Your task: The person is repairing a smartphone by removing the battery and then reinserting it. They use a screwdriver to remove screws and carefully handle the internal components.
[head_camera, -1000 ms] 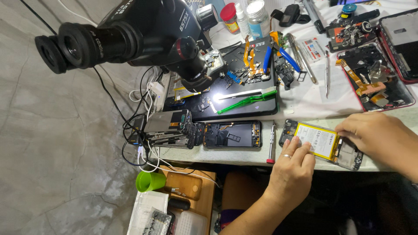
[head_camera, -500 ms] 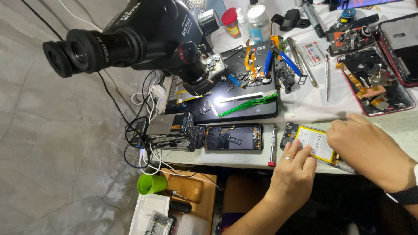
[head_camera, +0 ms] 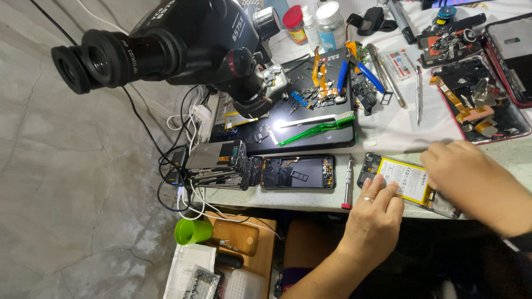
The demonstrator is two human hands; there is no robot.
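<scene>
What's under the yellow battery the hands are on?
The yellow battery lies in an opened phone, dark frame showing at its left end. The left hand and right hand cover the rest.

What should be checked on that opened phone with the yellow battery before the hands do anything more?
1. Phone steadied: left hand presses its fingers on the yellow battery of the opened phone. Ok.
2. Right hand at the battery's far edge: its fingertips are blurred, so the grip is unclear. Cannot tell.
3. Phone fully on the table: it lies close to the front edge. Not ok.
4. Red-tipped screwdriver within reach: it lies just beside the phone. Ok.
5. Battery freed from the frame: hidden under the hands. Cannot tell.
</scene>
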